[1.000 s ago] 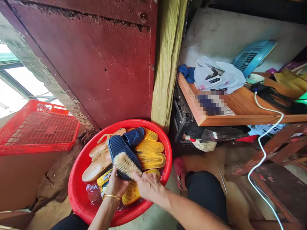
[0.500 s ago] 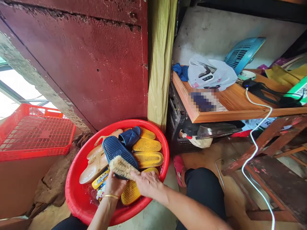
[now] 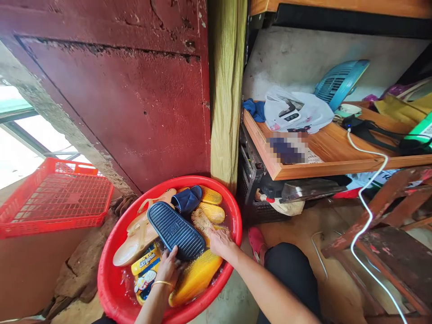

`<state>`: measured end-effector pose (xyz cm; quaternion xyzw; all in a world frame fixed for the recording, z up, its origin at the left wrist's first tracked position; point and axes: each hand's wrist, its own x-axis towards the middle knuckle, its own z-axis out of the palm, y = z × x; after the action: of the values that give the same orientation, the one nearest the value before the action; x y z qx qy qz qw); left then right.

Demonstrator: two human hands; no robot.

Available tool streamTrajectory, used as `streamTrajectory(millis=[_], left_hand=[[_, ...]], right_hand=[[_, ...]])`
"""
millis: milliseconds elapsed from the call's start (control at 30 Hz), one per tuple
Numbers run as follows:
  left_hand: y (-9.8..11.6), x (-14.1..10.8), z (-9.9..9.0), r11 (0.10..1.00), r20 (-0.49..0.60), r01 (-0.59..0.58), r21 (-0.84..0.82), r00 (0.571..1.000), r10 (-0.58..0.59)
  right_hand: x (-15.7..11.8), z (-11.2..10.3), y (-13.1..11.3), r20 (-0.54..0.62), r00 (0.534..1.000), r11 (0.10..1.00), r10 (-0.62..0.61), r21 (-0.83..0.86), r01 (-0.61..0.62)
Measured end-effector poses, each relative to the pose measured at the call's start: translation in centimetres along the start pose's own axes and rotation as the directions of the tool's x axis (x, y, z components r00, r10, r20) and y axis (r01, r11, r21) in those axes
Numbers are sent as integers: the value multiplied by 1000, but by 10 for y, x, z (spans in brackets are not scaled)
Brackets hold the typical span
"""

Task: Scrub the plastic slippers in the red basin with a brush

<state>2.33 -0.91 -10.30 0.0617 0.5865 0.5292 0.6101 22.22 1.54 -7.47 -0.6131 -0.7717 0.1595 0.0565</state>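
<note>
Brush (image 3: 201,220) moved rightward off navy slipper (image 3: 176,230), clamped in right hand (image 3: 221,243); left hand (image 3: 168,268) pinches slipper's edge, best hold for likely light, slick sole.

the left hand (image 3: 167,268) holds a dark blue, ribbed-soled slipper (image 3: 175,231), sole up, in a round red plastic tub (image 3: 107,270); the right hand (image 3: 221,243) grips a pale-bristled brush (image 3: 200,219) near yellow slippers (image 3: 199,275).
</note>
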Motion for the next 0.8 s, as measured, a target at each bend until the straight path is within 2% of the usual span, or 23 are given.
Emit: streamTrajectory(millis=[100,167,267,367,533,667,800], left_hand=[[2,-1,-2,997,-45,-46,54,998,49],[3,-3,-2,996,-34,-44,72,998,46],[3,-4,1,994,0,-59,87,998,59],[0,-4,3,993,43,-102,65,994,100],[-2,-6,6,992,85,-115,58,990,110],[2,-8,6,994,38,-101,32,994,100],[7,-3,6,998,6,-67,-17,998,67]], right_hand=[[6,-4,-7,-28,1000,999,0,33,1],[0,-4,-15,-55,998,998,-15,52,18],[-23,2,-33,-68,990,992,-123,1,124],[-41,5,-45,6,971,966,-239,-95,239],[-21,-17,-36,75,984,982,-164,-83,171],[-18,-29,-32,68,994,992,-87,-87,93],[-43,-18,-43,70,961,960,-268,-58,272]])
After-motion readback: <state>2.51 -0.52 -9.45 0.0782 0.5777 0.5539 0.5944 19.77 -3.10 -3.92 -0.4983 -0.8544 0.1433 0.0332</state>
